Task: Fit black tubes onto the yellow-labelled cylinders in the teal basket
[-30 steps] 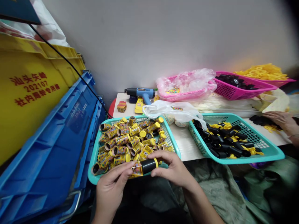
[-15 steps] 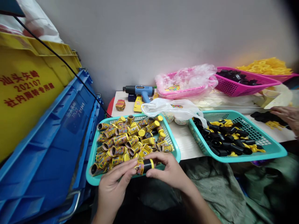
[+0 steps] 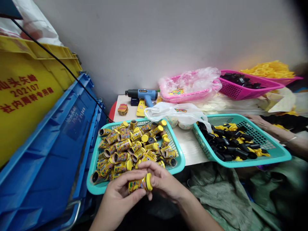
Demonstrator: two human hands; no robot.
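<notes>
A small tube (image 3: 137, 186) with a printed yellow sleeve and a yellow cap lies in my left hand (image 3: 120, 192), thumb in front and fingers behind. A thin black band shows between sleeve and cap. My right hand (image 3: 166, 183) has its thumb against the cap end, with its other fingers curled behind and partly hidden. Just beyond both hands stands a turquoise basket (image 3: 181, 157) heaped with similar tubes (image 3: 123, 145), many wearing yellow caps and some showing dark open ends.
A second turquoise basket (image 3: 264, 163) holds black tubes and yellow pieces. Another person's hand (image 3: 260, 123) reaches beside it. Behind are a blue heat gun (image 3: 144, 94), a pink bead basket (image 3: 190, 96), and a magenta basket (image 3: 237, 91). Blue crates (image 3: 43, 154) border the left.
The sleeve now covers most of the tube's black part, leaving a thin band by the cap. Both hands have come slightly lower with it. The other person's hand has moved left.
</notes>
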